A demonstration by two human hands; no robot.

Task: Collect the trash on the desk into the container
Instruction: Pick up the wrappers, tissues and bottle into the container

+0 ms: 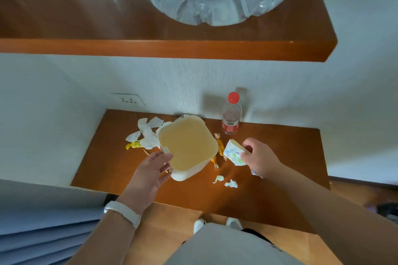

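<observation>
Paper [234, 154], crumpled and printed in pale blue and green, is pinched between the thumb and fingers of the right hand [261, 160], low at the counter [301, 146]; whether it is lifted clear I cannot tell. The left hand [150, 170] is spread, with fairly straight fingers laid against the near wall of the container [187, 146] and fingertips by a small tab at the rim, not curled round it. The container stands between the two hands, mouth open and apparently empty.

The paper looks light and soft, so a pinch anywhere should hold it, though it may spring open when let go. The container seems thin, light plastic that may slide when nudged, so a steadying left hand makes sense.

Tissue scraps [146, 133] and a yellow wrapper [133, 145] lie beyond the left fingertips. Both look flimsy and are probably best bunched together. Candy wrappers [219, 146] between the container and the right hand look glossy and slippery, and the twisted ends offer the best hold. Small bits [230, 184] near the right wrist need a fingertip pinch. An upright bottle [231, 116] stands beyond the right hand.
</observation>
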